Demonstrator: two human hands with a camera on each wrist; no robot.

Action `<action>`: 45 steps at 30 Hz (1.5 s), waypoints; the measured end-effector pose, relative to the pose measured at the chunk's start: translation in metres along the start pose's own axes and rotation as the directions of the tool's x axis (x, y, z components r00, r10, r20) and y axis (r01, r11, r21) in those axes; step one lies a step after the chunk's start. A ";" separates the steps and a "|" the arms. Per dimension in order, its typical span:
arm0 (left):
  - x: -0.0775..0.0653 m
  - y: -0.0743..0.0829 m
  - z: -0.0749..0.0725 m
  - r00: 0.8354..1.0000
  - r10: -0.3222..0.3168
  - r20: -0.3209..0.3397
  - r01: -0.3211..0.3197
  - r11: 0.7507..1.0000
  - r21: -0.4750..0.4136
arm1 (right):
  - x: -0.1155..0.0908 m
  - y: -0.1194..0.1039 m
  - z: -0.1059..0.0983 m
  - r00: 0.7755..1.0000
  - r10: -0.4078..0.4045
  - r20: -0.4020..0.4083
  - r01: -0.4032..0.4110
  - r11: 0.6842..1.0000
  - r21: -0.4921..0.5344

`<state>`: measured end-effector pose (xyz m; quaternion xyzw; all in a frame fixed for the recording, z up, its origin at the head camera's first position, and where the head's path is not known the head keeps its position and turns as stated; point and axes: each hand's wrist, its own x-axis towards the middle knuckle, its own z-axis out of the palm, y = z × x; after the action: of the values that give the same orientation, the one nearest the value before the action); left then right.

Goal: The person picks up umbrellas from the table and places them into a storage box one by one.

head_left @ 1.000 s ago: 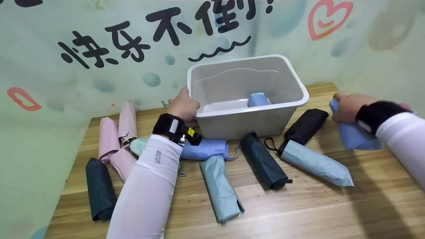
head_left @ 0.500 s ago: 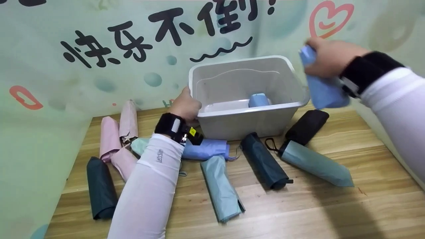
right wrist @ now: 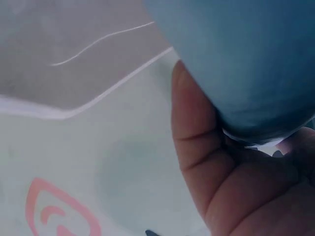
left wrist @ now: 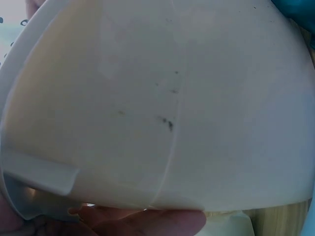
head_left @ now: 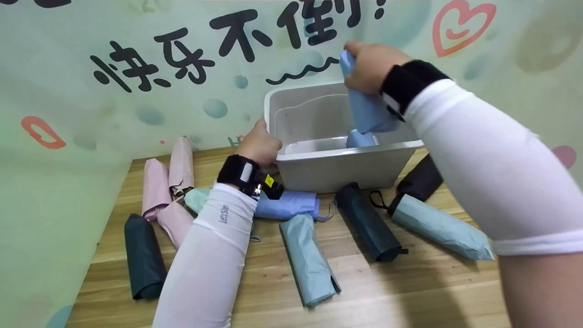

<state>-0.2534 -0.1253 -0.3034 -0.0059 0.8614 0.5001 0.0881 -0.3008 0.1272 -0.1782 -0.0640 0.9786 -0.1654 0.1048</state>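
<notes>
In the head view my right hand [head_left: 375, 68] grips a folded light-blue umbrella [head_left: 370, 109] by its upper end. It hangs upright over the grey plastic bin [head_left: 346, 168], its lower end inside the rim. The right wrist view shows my thumb along the side of the same umbrella [right wrist: 241, 69]. My left hand [head_left: 259, 145] holds the bin's left end at the rim; in the left wrist view its fingers [left wrist: 167, 222] curl against the bin wall [left wrist: 147, 98]. Another blue umbrella [head_left: 360, 139] lies inside the bin, partly hidden by the front wall.
Several folded umbrellas lie on the wooden table: pink ones [head_left: 155, 189] and a dark one [head_left: 145, 257] at left. In front of the bin are a blue one [head_left: 289, 205], pale teal ones [head_left: 309, 259] and a dark green one [head_left: 370, 223]. A black one [head_left: 419, 177] lies right. A printed backdrop [head_left: 218, 36] stands behind.
My right hand has lifted the light-blue umbrella from the table's right side and carried it left, over the bin. The left hand has stayed at the bin's left rim.
</notes>
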 end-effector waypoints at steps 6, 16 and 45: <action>0.001 0.001 0.005 1.000 0.015 -0.001 -0.015 1.000 0.024 | 0.027 -0.008 0.013 0.998 -0.019 -0.052 0.018 1.000 -0.015; 0.001 0.004 0.009 1.000 -0.010 0.005 0.009 0.999 0.042 | 0.060 -0.006 0.041 0.999 -0.007 0.033 0.011 0.991 -0.130; 0.000 -0.001 0.001 1.000 -0.001 -0.018 0.001 1.000 -0.010 | 0.118 0.018 0.092 0.989 0.040 0.142 0.004 0.954 -0.299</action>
<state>-0.2533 -0.1245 -0.3046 -0.0113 0.8597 0.5043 0.0805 -0.3962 0.0964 -0.2908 -0.0822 0.9824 -0.0094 0.1672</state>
